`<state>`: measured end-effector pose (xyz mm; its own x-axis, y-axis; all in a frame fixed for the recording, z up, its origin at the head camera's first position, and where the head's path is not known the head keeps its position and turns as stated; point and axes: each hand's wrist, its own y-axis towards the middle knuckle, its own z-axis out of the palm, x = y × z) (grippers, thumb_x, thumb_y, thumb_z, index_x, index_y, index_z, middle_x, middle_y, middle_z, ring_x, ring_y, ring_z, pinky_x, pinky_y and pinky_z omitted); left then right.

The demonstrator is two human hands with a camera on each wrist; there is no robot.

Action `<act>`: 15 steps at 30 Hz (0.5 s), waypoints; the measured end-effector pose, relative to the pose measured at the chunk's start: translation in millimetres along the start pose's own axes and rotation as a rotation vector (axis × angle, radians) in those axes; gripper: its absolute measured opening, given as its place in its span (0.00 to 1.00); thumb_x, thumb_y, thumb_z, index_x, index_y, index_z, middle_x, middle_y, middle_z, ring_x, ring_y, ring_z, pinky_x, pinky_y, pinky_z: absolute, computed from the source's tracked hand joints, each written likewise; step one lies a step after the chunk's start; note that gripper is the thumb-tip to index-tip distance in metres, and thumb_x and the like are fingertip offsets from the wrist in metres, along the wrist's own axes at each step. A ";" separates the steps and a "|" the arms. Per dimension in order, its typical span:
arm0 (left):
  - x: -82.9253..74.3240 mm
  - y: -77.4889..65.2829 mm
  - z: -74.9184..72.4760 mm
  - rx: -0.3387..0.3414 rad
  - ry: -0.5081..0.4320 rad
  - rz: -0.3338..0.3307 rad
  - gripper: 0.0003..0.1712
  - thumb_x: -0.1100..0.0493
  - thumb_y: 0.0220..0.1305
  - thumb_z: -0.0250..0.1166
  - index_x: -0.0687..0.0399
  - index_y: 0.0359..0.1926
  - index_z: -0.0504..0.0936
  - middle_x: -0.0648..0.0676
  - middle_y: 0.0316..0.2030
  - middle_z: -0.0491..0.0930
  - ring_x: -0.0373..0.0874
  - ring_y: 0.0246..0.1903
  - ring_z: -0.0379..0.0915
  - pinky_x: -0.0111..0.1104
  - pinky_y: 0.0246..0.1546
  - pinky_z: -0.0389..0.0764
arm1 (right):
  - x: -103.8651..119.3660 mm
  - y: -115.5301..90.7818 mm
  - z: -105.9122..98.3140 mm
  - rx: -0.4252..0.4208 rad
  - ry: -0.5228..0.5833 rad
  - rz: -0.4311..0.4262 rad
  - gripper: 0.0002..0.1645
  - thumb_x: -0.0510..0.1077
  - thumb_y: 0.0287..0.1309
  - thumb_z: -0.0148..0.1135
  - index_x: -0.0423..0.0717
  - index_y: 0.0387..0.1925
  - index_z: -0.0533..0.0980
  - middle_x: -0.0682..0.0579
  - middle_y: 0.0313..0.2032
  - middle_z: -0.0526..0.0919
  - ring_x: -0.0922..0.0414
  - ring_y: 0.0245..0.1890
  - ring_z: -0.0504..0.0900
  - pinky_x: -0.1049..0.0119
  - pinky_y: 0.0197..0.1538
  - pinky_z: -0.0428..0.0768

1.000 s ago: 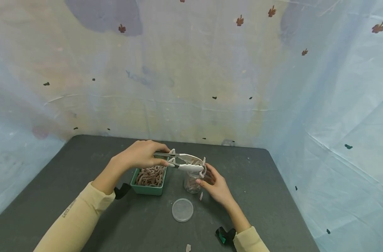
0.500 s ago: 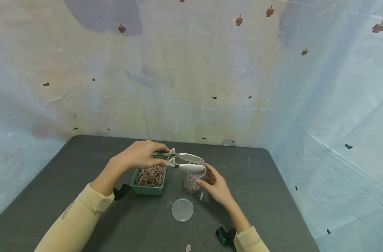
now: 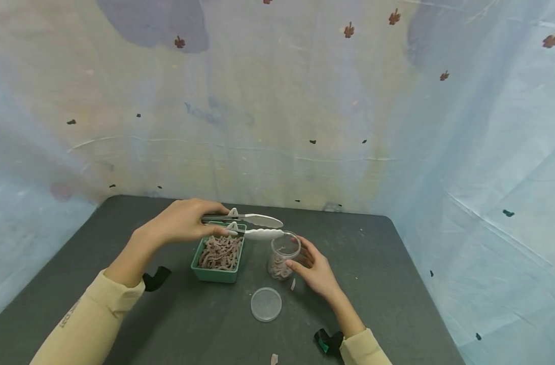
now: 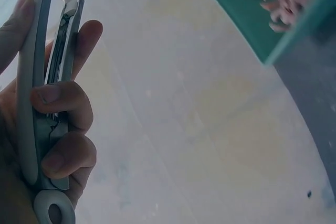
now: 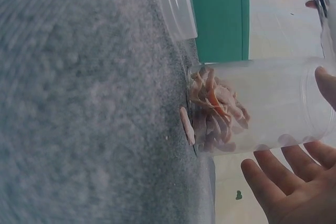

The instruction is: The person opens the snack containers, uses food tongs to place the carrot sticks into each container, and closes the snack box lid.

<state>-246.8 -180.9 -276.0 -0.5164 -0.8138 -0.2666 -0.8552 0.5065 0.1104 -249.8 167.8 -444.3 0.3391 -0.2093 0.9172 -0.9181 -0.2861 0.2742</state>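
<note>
My left hand (image 3: pixel 182 223) grips a pair of white-tipped tongs (image 3: pixel 263 234) by the handles, as the left wrist view shows too. Their tips are apart with nothing seen between them, near the jar's mouth. With thumb and fingers round its upper part, my right hand (image 3: pixel 317 272) holds a clear jar (image 3: pixel 275 263) upright on the table. Pinkish-brown strips (image 5: pixel 218 106) lie in the jar's bottom. Below my left hand and the tongs is a green box (image 3: pixel 214 276) filled with more such strips (image 3: pixel 220 253).
A clear round lid (image 3: pixel 266 304) lies in front of the jar on the dark table (image 3: pixel 387 304). One loose strip (image 3: pixel 293 284) is beside the jar's base, and a small scrap (image 3: pixel 274 359) lies nearer the front. Plastic sheeting (image 3: pixel 259 101) hangs behind the table.
Strips held in the tongs at the jar's mouth a second ago have dropped into the jar. The left hand and tongs have since moved left, towards the green box; the right hand stays.
</note>
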 end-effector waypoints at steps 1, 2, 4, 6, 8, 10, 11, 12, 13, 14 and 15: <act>2.7 -3.2 -1.9 -0.004 0.004 -0.005 0.32 0.33 0.67 0.67 0.42 0.66 0.82 0.49 0.60 0.83 0.50 0.52 0.84 0.49 0.44 0.83 | -0.6 -0.1 0.0 0.000 0.005 -0.004 0.42 0.40 0.65 0.73 0.48 0.76 0.66 0.43 0.72 0.72 0.40 0.71 0.71 0.45 0.67 0.75; 5.5 -6.6 -3.7 -0.007 0.008 -0.016 0.32 0.33 0.67 0.67 0.42 0.65 0.82 0.49 0.60 0.83 0.49 0.51 0.84 0.48 0.44 0.83 | -1.0 0.0 0.0 -0.001 0.013 -0.001 0.42 0.40 0.65 0.73 0.50 0.76 0.66 0.44 0.72 0.73 0.40 0.72 0.71 0.44 0.68 0.74; 10.8 -13.8 -7.6 -0.011 0.020 -0.032 0.33 0.32 0.67 0.67 0.42 0.65 0.82 0.50 0.60 0.83 0.49 0.51 0.84 0.48 0.42 0.83 | -1.4 0.0 0.0 -0.001 0.023 -0.010 0.42 0.40 0.65 0.73 0.50 0.76 0.66 0.44 0.72 0.73 0.40 0.72 0.71 0.44 0.68 0.74; 16.5 -20.6 -11.2 -0.011 0.031 -0.047 0.34 0.31 0.67 0.66 0.43 0.65 0.82 0.51 0.59 0.84 0.49 0.49 0.84 0.48 0.40 0.83 | -2.0 -0.2 0.0 0.001 0.026 -0.013 0.42 0.40 0.65 0.73 0.50 0.76 0.66 0.44 0.72 0.73 0.41 0.72 0.71 0.45 0.68 0.75; 22.6 -27.0 -13.9 -0.010 0.045 -0.062 0.34 0.31 0.67 0.66 0.44 0.64 0.83 0.51 0.59 0.84 0.49 0.48 0.84 0.47 0.39 0.83 | -2.0 -0.3 0.0 0.003 0.025 -0.012 0.42 0.40 0.65 0.73 0.50 0.76 0.66 0.44 0.72 0.72 0.42 0.72 0.72 0.46 0.68 0.75; 28.8 -32.6 -15.9 -0.009 0.061 -0.078 0.34 0.30 0.67 0.66 0.44 0.64 0.83 0.52 0.58 0.84 0.49 0.47 0.84 0.45 0.36 0.82 | -2.4 -0.4 -0.1 0.005 0.022 -0.012 0.42 0.40 0.65 0.73 0.50 0.77 0.66 0.44 0.72 0.72 0.42 0.71 0.72 0.46 0.68 0.75; 31.9 -35.4 -16.5 -0.008 0.069 -0.087 0.34 0.30 0.67 0.66 0.44 0.64 0.83 0.52 0.58 0.84 0.48 0.46 0.85 0.44 0.35 0.82 | -2.5 -0.6 -0.3 0.005 0.018 -0.011 0.42 0.40 0.65 0.73 0.50 0.77 0.66 0.45 0.72 0.72 0.42 0.71 0.72 0.46 0.68 0.75; 35.1 -38.0 -17.0 -0.007 0.075 -0.094 0.34 0.30 0.66 0.66 0.44 0.63 0.83 0.52 0.58 0.85 0.48 0.46 0.85 0.43 0.34 0.81 | -2.5 -0.7 -0.4 0.004 0.017 -0.010 0.43 0.40 0.65 0.73 0.50 0.77 0.65 0.45 0.72 0.72 0.41 0.71 0.72 0.45 0.68 0.74; 38.3 -40.4 -17.2 -0.005 0.083 -0.103 0.34 0.30 0.66 0.66 0.44 0.63 0.84 0.53 0.58 0.85 0.49 0.46 0.85 0.43 0.33 0.81 | -2.4 -0.8 -0.5 0.005 0.017 -0.009 0.43 0.40 0.65 0.73 0.50 0.77 0.65 0.45 0.72 0.72 0.41 0.71 0.72 0.45 0.68 0.74; 41.3 -42.7 -17.3 -0.003 0.091 -0.112 0.35 0.29 0.66 0.66 0.44 0.63 0.84 0.53 0.58 0.85 0.49 0.46 0.85 0.42 0.33 0.81 | -2.6 -0.8 -0.7 0.005 0.017 -0.009 0.43 0.40 0.65 0.73 0.50 0.77 0.65 0.45 0.72 0.72 0.40 0.71 0.72 0.44 0.68 0.74; 44.2 -44.9 -17.4 0.002 0.099 -0.118 0.35 0.28 0.65 0.66 0.44 0.62 0.84 0.53 0.58 0.85 0.50 0.46 0.85 0.42 0.32 0.80 | -2.8 -0.8 -0.8 0.005 0.016 -0.009 0.43 0.40 0.65 0.73 0.50 0.77 0.65 0.45 0.72 0.72 0.40 0.71 0.72 0.44 0.68 0.74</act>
<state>-232.0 -244.6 -276.1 -0.4144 -0.8918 -0.1817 -0.9101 0.4062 0.0821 -250.2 169.4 -446.9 0.3439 -0.1921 0.9192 -0.9140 -0.2930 0.2807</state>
